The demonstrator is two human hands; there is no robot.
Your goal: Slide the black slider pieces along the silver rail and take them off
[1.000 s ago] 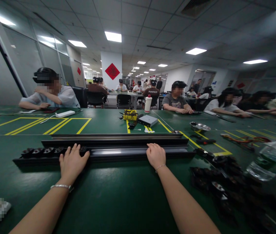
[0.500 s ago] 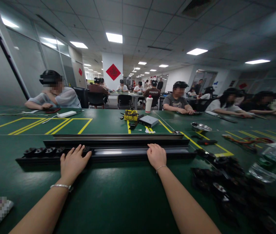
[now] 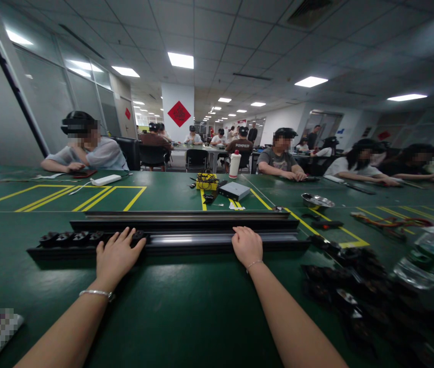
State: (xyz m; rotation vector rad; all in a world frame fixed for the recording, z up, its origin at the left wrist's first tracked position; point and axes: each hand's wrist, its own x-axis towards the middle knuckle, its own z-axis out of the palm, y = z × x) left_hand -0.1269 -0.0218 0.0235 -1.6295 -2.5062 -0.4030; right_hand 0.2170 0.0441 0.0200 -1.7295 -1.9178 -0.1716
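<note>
As far as my feed lets me judge, the work is part done: the black rail (image 3: 190,249) lies across the middle of the frame, filled only toward its left end. Left of centre, four dark parts (image 3: 81,237) sit in a row in its channel. Next comes my left hand (image 3: 114,259), palm down over that row, fingers and thumb spread; I cannot tell whether it grips anything under the palm. One more part (image 3: 139,235) shows just by its thumb. Across the centre, the channel shows a shiny strip (image 3: 190,238) with no parts on it, so I count that stretch as not yet filled. My right hand (image 3: 247,246), right of centre, rests on the rail with its fingers close together; their tips are hidden from me, so whether they pinch the rail I cannot say. At lower right lies a loose, blurred heap (image 3: 358,301) of dark pieces, near a clear bottle (image 3: 424,258) at the right edge.
</note>
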